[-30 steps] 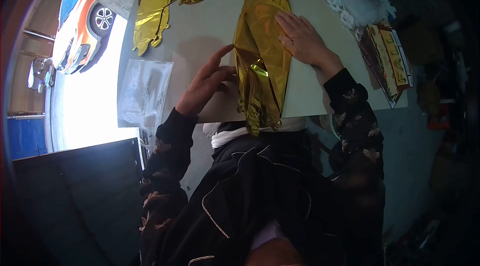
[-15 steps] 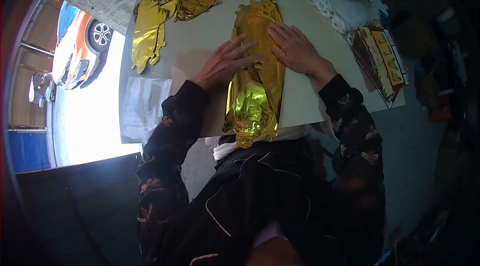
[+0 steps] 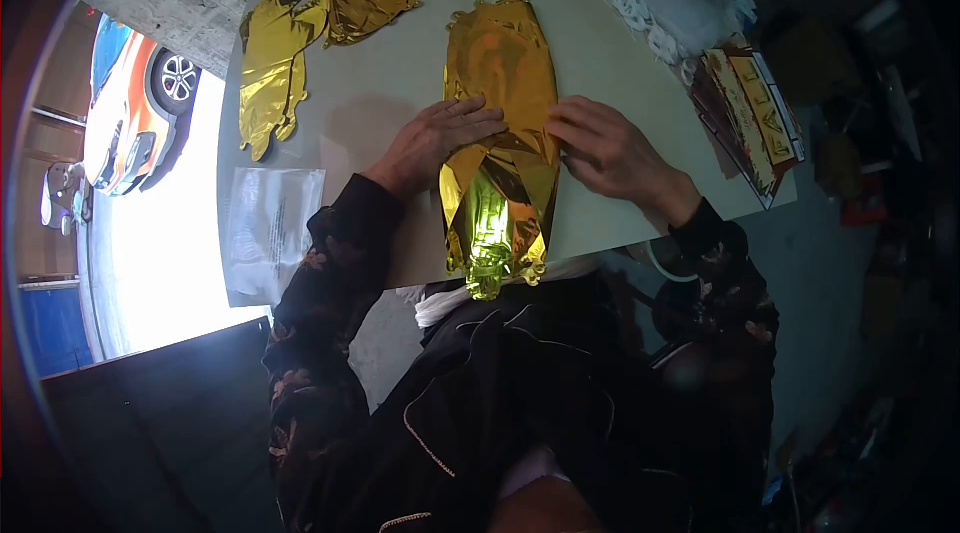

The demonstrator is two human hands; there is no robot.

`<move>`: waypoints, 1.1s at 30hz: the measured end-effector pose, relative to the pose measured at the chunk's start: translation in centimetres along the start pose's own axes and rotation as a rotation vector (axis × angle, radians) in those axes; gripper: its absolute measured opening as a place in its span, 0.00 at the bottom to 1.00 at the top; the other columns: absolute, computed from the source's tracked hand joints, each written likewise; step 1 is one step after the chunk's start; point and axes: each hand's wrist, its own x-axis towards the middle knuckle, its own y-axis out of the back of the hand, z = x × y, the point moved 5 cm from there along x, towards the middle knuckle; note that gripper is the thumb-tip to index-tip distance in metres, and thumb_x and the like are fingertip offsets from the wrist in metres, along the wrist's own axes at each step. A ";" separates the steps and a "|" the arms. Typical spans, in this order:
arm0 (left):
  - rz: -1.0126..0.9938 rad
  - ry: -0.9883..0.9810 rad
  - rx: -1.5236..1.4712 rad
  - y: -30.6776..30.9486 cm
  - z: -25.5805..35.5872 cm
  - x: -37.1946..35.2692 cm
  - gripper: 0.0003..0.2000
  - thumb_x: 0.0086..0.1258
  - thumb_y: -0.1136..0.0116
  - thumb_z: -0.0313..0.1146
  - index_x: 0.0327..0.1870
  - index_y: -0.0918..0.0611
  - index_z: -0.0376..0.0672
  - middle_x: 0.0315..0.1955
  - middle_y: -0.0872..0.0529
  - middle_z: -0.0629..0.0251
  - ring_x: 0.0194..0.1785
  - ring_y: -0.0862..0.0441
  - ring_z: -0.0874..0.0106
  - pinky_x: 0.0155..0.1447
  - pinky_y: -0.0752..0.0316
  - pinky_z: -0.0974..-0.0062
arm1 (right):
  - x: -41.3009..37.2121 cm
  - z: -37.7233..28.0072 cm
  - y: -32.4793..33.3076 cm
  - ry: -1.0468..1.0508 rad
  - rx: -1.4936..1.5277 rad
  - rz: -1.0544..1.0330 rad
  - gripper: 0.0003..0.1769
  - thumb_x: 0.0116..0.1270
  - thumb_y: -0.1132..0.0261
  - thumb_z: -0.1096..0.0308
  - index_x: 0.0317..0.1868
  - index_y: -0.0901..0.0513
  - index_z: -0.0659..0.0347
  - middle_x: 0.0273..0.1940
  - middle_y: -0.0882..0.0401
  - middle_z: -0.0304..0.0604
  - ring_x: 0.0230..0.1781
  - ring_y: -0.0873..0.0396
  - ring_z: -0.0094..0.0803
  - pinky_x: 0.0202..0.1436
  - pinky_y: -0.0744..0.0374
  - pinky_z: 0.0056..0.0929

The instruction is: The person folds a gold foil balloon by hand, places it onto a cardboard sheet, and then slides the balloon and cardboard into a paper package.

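A deflated gold foil balloon [image 3: 500, 63], folded into a long strip, lies on the table with its near end over the front edge. Its lower part is creased and shiny, with flaps angled inward. My left hand [image 3: 430, 141] rests on the left side of the foil, fingers stretched out flat across it. At the right edge of the strip, my right hand [image 3: 615, 155] has its fingers curled and pressed together on the foil's border; the fingertips are partly hidden.
More gold foil balloons [image 3: 272, 73] lie at the table's far left and back. A clear plastic bag [image 3: 275, 228] is at the left edge. White cord [image 3: 640, 13] under a plastic bag and printed cards [image 3: 750, 123] lie on the right. A car [image 3: 140, 103] stands outside.
My right hand has slid down from the upper foil to its right edge, its fingers curling. My left hand has moved slightly toward me. The view has shifted a little.
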 end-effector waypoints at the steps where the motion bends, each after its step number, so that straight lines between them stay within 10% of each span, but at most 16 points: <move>1: -0.004 0.006 -0.017 -0.1 -0.1 0.0 0.22 0.74 0.52 0.34 0.68 0.21 0.47 0.70 0.23 0.62 0.76 0.32 0.57 0.79 0.39 0.57 | -0.5 -0.5 -0.3 0.012 -0.022 0.030 0.28 0.57 0.31 0.76 0.60 0.20 0.62 0.60 0.22 0.46 0.64 0.25 0.45 0.67 0.25 0.41; 7: 0.012 -0.024 0.003 0.0 0.3 -0.2 0.23 0.71 0.43 0.35 0.68 0.22 0.46 0.69 0.22 0.60 0.77 0.33 0.55 0.78 0.39 0.56 | -0.1 -1.7 -1.6 0.075 -0.130 0.122 0.19 0.55 0.29 0.76 0.49 0.13 0.57 0.48 0.16 0.36 0.51 0.21 0.35 0.55 0.22 0.36; 17: 0.231 0.020 -0.086 0.8 1.0 -2.2 0.14 0.59 0.32 0.24 0.48 0.12 0.44 0.44 0.12 0.63 0.49 0.15 0.59 0.53 0.19 0.65 | 0.2 -0.2 -2.2 -0.035 0.083 0.128 0.15 0.55 0.28 0.76 0.44 0.11 0.55 0.44 0.13 0.35 0.47 0.20 0.37 0.53 0.22 0.36; 23: 0.346 0.260 -0.354 1.1 -0.3 -2.5 0.12 0.65 0.37 0.23 0.49 0.13 0.39 0.36 0.11 0.56 0.39 0.13 0.58 0.47 0.18 0.68 | 1.1 1.2 -1.9 -0.297 0.446 0.084 0.05 0.64 0.31 0.70 0.40 0.10 0.59 0.34 0.13 0.39 0.36 0.19 0.36 0.45 0.22 0.34; 26: 0.353 0.388 -0.421 1.1 -1.2 -2.7 0.11 0.69 0.40 0.26 0.49 0.14 0.37 0.33 0.12 0.56 0.34 0.13 0.61 0.44 0.19 0.69 | 1.2 1.6 -3.0 -0.840 0.959 -0.012 0.10 0.71 0.34 0.65 0.37 0.11 0.60 0.25 0.16 0.39 0.24 0.22 0.31 0.36 0.22 0.32; 33: 0.338 0.673 -0.506 1.3 -2.9 -1.6 0.14 0.77 0.46 0.37 0.37 0.18 0.32 0.22 0.19 0.58 0.25 0.17 0.70 0.34 0.22 0.70 | 3.2 6.6 -4.1 -0.837 0.468 -0.202 0.17 0.72 0.34 0.57 0.33 0.12 0.64 0.21 0.17 0.38 0.23 0.18 0.24 0.33 0.22 0.29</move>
